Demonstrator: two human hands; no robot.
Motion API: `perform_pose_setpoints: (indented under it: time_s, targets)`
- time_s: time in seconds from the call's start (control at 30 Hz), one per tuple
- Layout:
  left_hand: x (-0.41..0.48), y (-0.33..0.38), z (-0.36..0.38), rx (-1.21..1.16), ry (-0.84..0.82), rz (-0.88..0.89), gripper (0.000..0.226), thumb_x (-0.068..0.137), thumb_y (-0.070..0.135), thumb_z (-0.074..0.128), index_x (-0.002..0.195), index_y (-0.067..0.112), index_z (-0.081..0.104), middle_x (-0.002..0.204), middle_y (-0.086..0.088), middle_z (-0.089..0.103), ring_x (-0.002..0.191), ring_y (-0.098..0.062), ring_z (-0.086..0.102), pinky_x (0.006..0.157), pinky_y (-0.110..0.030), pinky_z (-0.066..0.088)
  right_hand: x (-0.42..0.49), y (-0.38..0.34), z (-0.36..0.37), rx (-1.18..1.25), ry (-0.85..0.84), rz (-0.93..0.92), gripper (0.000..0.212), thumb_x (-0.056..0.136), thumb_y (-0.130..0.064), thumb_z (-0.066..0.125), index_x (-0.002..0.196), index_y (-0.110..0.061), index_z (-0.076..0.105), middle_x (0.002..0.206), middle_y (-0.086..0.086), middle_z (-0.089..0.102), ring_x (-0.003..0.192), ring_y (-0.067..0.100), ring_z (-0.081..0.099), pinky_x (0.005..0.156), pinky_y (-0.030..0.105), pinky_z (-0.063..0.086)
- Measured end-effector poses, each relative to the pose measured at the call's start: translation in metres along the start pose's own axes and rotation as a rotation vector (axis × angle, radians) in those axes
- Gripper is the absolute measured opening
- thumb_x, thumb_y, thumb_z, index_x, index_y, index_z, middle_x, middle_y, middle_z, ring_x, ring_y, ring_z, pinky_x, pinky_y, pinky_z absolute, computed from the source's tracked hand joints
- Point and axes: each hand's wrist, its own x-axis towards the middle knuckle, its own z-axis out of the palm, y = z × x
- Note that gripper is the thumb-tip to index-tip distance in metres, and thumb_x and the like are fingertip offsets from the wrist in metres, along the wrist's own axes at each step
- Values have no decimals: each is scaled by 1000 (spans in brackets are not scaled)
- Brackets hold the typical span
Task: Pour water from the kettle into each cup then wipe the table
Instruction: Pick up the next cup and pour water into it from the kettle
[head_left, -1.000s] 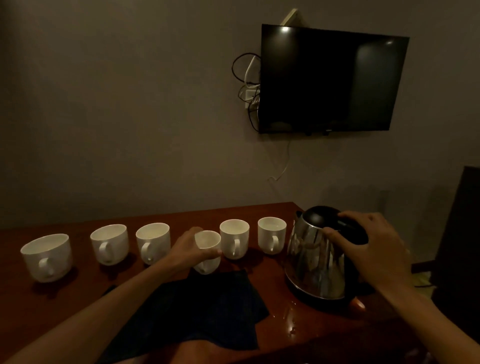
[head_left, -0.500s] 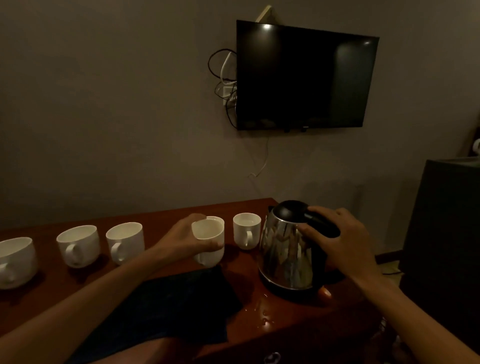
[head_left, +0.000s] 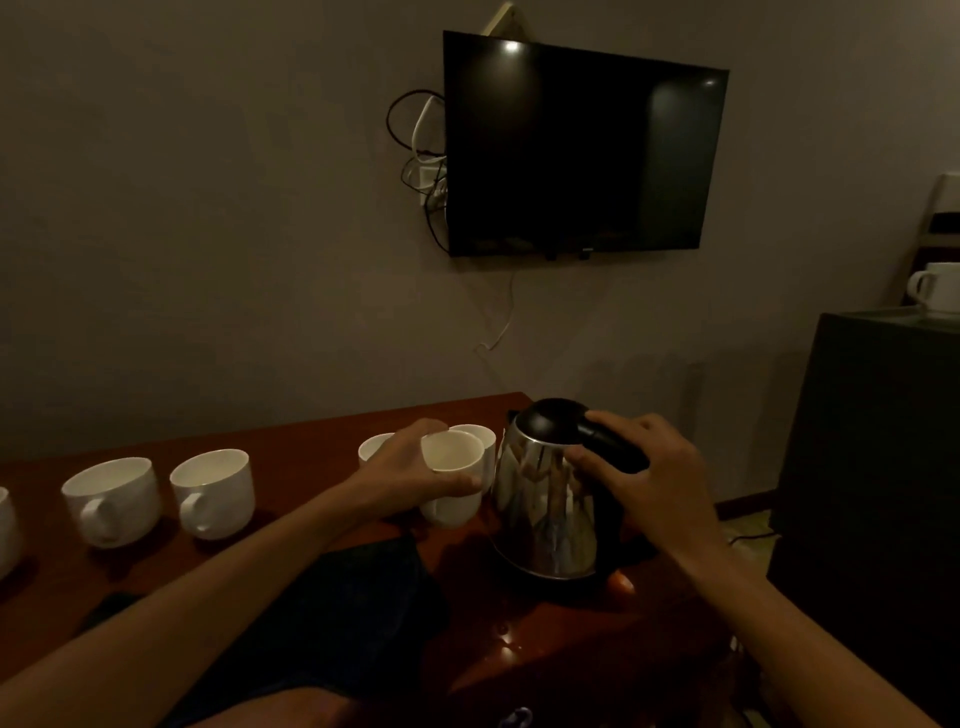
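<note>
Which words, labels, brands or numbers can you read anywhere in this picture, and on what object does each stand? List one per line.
None can be read.
Television: a small mark at the middle of its lower edge, too small and dark to read.
Kettle: only reflections on the metal, no lettering.
White cups, such as the one in the left hand: plain.

The left hand is reaching in from the near left on a bare forearm, fingers curling closed around something it is gripping. The right hand is coming in from the near right, palm down, fingers wrapping over what it is grasping.
</note>
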Motion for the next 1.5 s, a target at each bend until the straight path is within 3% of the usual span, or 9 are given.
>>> perform_pose_setpoints:
  time_s: [0.23,0.4,0.53,0.67,0.83,0.97,1.13,1.33,1.5]
  targets:
    - [2,-2,7,-10,-8,-17,76,70,47,86,132,23,50,122,7,57,108,-10,58,70,-18,47,1,-1,4,22,50,22,53,75,-53,75,121,-27,72,87,-11,52,75,0,55,62,11,40]
    - [9,-3,5,23,-7,4,78,69,48,86,134,21,51,124,6,57,108,-10,57,76,-23,48,0,1,5,38,79,23,47,75,-44,81,118,-26,73,85,-8,55,74,3,56,62,12,41]
    - [12,0,5,36,-15,9,70,71,45,86,128,23,52,119,10,56,102,-5,56,73,-19,46,0,1,3,58,78,-1,50,75,-53,75,116,-25,74,86,-8,58,75,3,58,63,15,45]
    - [8,-1,7,21,-22,-6,69,70,48,85,126,25,52,120,10,56,102,-6,57,70,-19,47,3,-8,-7,60,64,-56,48,74,-53,74,113,-25,75,84,-8,58,74,1,58,65,8,44]
    - [-4,-5,13,-47,-52,-53,77,69,46,85,133,23,50,124,10,53,106,-5,54,71,-16,45,4,-16,-24,81,41,-91,41,74,-41,85,111,-26,77,85,-6,65,77,2,61,66,7,44]
    - [-13,-6,13,-83,-99,-72,81,69,45,85,137,19,50,128,6,55,109,-7,55,74,-18,47,8,-25,-39,100,-14,-142,44,74,-43,83,112,-24,77,88,-6,65,78,4,63,68,11,48]
    - [-26,-4,14,-146,-131,-97,68,76,33,82,133,27,45,110,24,46,98,4,49,72,-14,41,11,-35,-56,87,-115,-194,45,75,-52,75,114,-29,72,92,-4,68,81,10,65,69,31,57]
    - [-38,-11,13,-144,-164,-92,76,70,37,84,134,24,46,123,14,50,114,-7,52,81,-17,45,21,-45,-60,83,-214,-243,46,75,-52,75,114,-28,72,93,-6,68,81,8,65,69,25,56]
    - [-44,-11,4,-136,-189,-86,78,67,39,84,134,28,45,116,24,48,105,5,51,79,-14,44,29,-55,-57,104,-314,-261,44,74,-53,74,111,-30,72,95,-8,68,84,7,67,71,28,58]
